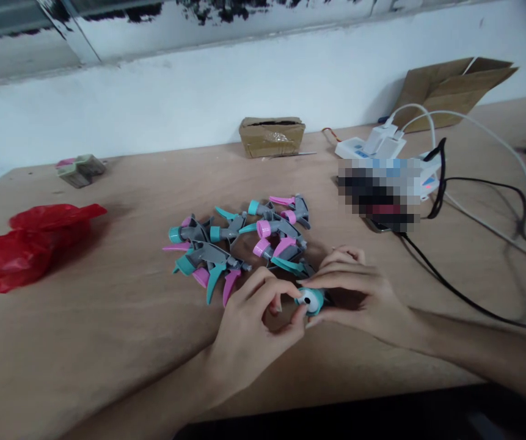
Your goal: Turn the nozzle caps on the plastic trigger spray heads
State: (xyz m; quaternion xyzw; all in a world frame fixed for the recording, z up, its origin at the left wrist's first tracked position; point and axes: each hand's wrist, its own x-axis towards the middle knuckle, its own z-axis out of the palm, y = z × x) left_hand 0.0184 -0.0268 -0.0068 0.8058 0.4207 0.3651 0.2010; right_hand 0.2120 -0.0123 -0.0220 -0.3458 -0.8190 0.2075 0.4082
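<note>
A heap of several grey spray-trigger heads (239, 241) with teal and pink caps and levers lies mid-table. Just in front of it, both hands meet around one spray head with a teal cap (311, 299). My right hand (358, 293) grips its body, fingers curled over it, the round cap facing me. My left hand (253, 318) pinches at the cap's near edge with thumb and fingertips. The rest of the held piece is hidden under the right hand.
A red plastic bag (24, 244) lies at the left. A small cardboard box (272, 135) and a larger flattened one (455, 88) sit by the white wall. A power strip (372, 146) with white and black cables (482, 214) spreads across the right side.
</note>
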